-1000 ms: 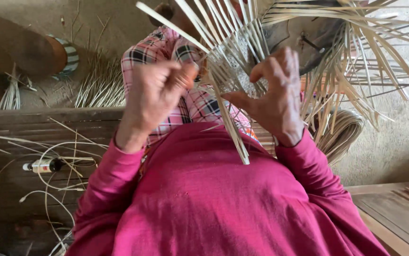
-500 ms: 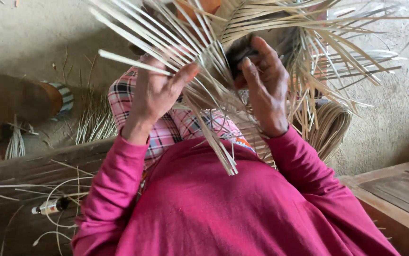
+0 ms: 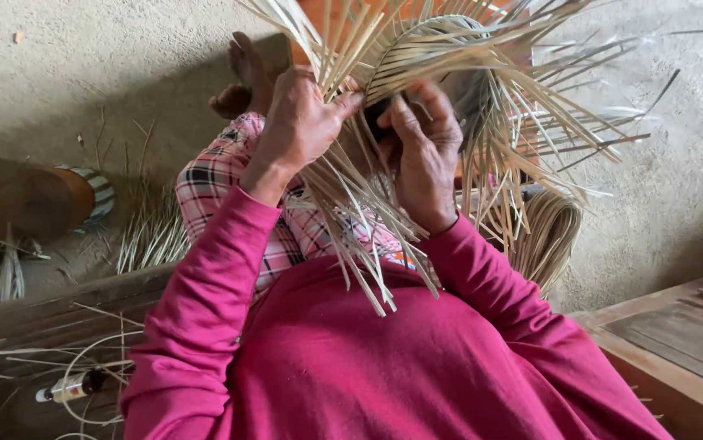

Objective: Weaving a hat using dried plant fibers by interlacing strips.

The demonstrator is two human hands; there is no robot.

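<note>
Here, left hand [image 3: 298, 122] clenched on pale woven strips [image 3: 417, 98] held above the lap, right hand [image 3: 421, 151] gripping them alongside, both hands now raised higher, strips fanning wider than before.

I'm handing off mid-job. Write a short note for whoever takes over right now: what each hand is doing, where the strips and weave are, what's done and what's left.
Left hand: raised, thumb and fingers pinching pale strips at the edge of the weave.
Right hand: beside it, fingers closed on strips at the weave's dark centre.
Things: the weave is held up over the lap; loose strip ends hang down onto the pink shirt and fan out to the right. Spare strips lie on the floor to the left, and a looped bundle sits to the right.
Done: a small woven centre is formed.
Left: most strips are unwoven.
</note>
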